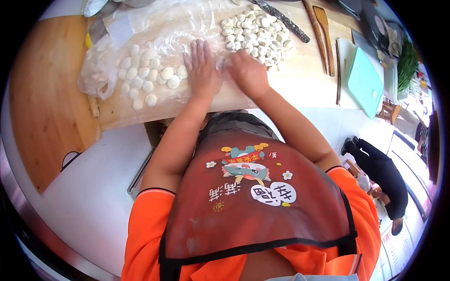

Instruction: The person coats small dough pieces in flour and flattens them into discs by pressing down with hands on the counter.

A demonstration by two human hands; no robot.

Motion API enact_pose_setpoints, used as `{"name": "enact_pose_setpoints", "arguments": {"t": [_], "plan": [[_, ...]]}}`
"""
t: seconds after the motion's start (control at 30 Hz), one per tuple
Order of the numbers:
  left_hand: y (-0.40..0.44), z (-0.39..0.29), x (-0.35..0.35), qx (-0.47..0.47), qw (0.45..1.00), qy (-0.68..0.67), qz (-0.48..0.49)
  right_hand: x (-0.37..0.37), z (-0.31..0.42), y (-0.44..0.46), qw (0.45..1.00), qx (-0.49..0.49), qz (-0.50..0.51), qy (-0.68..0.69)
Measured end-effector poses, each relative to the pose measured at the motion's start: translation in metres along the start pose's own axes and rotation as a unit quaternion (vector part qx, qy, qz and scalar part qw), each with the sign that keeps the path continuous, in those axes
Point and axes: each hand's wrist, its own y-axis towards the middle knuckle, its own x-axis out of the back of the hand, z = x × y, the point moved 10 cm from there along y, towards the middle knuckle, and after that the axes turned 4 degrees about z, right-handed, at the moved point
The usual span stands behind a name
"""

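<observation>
My left hand (204,70) lies palm down on the floured wooden board (154,110), its fingers stretched out and pointing away from me. Just right of it is my right hand (247,72), its fingers curled and slightly blurred; whether anything is inside them is hidden. Flattened round dough pieces (152,75) are spread on the board to the left of my left hand. A heap of small, flour-dusted dough lumps (255,35) sits beyond my right hand. Loose flour (173,35) whitens the surface behind the flattened pieces.
A crumpled plastic bag (97,70) rests at the board's left. Along the right lie a dark speckled rod (286,21), a wooden spatula (324,37) and a mint-green cutting board (365,82). Green leafy stalks (408,65) are farther right. Another person (382,173) in dark clothes is at right.
</observation>
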Motion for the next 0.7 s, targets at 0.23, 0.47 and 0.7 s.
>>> {"name": "enact_pose_setpoints", "arguments": {"t": [0.23,0.47,0.7], "plan": [[0.021,-0.019,0.008,-0.012,0.993,0.112,0.033,0.011,-0.02,0.036,0.995,0.033,-0.064,-0.071],[0.037,0.017,0.02,-0.04,0.989,0.143,0.026,-0.005,0.01,0.031,0.989,0.114,-0.038,-0.091],[0.038,0.026,0.026,-0.022,1.0,0.012,0.004,-0.01,0.052,-0.002,0.992,0.112,-0.023,0.055]]}}
